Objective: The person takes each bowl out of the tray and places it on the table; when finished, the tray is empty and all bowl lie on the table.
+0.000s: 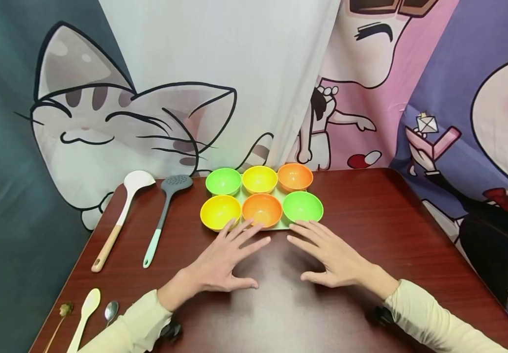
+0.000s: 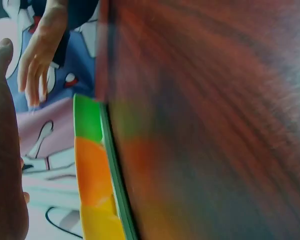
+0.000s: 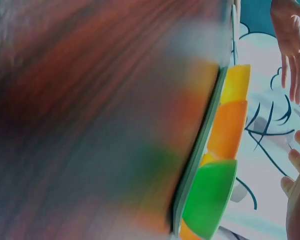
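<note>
Left hand [image 1: 222, 262], right hand [image 1: 337, 259] spread wide, empty, near side of six bowls [image 1: 262, 207].
Bowls look light, stiff, slick; probably best pinched at rims.

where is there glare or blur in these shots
Head view: pale glare on the table between the left hand and right hand, bowls fairly sharp; left wrist view: table soft, bowls reflected as smeared colour; right wrist view: similar smeared reflections, wood grain streaky.

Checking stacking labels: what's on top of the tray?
On the tray, left to right in head view: front yellow bowl, front orange bowl, front green bowl; rear green bowl, rear yellow bowl, rear orange bowl. Tray surface beneath them is covered.
</note>
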### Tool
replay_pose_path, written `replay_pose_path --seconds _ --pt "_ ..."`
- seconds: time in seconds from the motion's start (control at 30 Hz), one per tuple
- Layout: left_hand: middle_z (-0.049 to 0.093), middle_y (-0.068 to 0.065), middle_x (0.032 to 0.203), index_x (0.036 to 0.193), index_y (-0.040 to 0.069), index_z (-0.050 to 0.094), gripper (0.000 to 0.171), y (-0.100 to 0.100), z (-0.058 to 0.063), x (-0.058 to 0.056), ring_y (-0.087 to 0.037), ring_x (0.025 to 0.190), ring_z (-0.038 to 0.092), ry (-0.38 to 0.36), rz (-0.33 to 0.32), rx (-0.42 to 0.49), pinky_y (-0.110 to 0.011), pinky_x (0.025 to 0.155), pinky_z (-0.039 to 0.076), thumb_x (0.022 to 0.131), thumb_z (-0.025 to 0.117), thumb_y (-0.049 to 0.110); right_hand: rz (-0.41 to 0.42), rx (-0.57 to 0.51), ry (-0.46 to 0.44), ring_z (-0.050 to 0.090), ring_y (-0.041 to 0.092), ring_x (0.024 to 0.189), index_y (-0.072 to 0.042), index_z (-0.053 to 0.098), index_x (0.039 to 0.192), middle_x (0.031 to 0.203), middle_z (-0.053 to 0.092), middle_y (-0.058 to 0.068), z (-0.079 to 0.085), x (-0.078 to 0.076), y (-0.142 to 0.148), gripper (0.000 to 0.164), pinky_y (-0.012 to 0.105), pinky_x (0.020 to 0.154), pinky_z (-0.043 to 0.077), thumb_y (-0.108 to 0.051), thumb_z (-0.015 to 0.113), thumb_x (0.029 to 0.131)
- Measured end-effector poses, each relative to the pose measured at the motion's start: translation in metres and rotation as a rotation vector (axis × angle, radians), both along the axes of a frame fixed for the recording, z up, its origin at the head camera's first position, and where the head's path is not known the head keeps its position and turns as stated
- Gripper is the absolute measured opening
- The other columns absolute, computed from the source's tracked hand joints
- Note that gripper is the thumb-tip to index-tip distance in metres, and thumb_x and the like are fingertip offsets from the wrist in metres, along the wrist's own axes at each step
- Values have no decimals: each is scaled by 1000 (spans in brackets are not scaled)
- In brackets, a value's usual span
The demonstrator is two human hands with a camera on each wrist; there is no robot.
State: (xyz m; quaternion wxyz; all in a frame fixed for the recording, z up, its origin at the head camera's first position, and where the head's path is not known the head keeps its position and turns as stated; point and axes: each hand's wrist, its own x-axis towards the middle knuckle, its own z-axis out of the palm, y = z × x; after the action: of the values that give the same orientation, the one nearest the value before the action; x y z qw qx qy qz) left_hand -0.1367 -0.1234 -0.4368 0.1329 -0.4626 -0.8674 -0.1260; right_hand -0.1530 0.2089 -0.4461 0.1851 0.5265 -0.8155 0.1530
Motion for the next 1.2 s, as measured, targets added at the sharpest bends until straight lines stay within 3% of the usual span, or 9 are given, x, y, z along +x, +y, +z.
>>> replay_pose_path --seconds 0.23,0.33,0.53,0.67,0.77,0.87,0.97,1.1,1.2 --pt "24 -5 166 158 23 31 91 -6 -1 -18 -35 152 22 -73 166 124 -66 119 16 84 64 65 -48 -37 -25 37 36 145 -12 46 150 154 44 15 1 -10 4 76 44 122 21 -62 54 94" --pt "24 -5 166 158 23 31 89 -11 -1 -26 -34 153 20 -124 253 211 -67 119 16 87 58 69 -69 -47 -26 37 36 144 -13 44 152 153 44 16 2 -14 7 76 42 123 19 -61 55 94" --pt "24 -5 165 158 24 29 89 -25 -1 -41 -30 152 21 -222 437 440 -63 120 15 85 67 57 -136 -86 -75 37 31 145 -15 41 153 152 45 17 1 -22 11 74 35 125 15 -60 53 95" --pt "26 -9 164 158 19 27 86 -35 -5 -48 -30 151 22 -303 538 566 -62 120 15 88 68 48 -203 -100 -120 36 29 145 -14 40 153 153 43 16 0 -26 15 76 41 123 22 -52 63 92" --pt "24 -8 165 160 21 22 86 -43 -11 -52 -29 152 20 -416 613 633 -63 121 14 91 66 48 -265 -147 -216 35 28 146 -14 38 154 156 40 12 -1 -29 19 75 34 123 23 -39 69 91" --pt "20 -6 166 161 26 16 86 -53 -21 -54 -29 153 18 -539 673 683 -63 121 16 93 63 49 -328 -276 -363 36 26 144 -15 36 155 157 38 10 -3 -33 22 68 16 120 20 -22 66 95" --pt "20 -9 166 161 24 12 84 -64 -35 -55 -32 152 23 -632 698 717 -60 120 23 96 59 50 -379 -473 -516 41 30 140 -11 37 153 152 42 13 -7 -40 20 56 7 113 25 -13 57 101" --pt "28 -12 163 161 15 14 80 -75 -56 -58 -32 148 33 -705 690 732 -53 121 24 100 50 52 -453 -758 -708 48 29 133 0 41 146 142 49 14 -12 -50 16 43 7 104 38 -17 47 106" --pt "33 -12 161 160 12 21 74 -79 -67 -59 -34 150 27 -711 674 720 -53 124 14 102 48 50 -536 -942 -843 56 14 124 3 43 140 131 54 6 -17 -57 15 43 14 100 48 -23 48 106"
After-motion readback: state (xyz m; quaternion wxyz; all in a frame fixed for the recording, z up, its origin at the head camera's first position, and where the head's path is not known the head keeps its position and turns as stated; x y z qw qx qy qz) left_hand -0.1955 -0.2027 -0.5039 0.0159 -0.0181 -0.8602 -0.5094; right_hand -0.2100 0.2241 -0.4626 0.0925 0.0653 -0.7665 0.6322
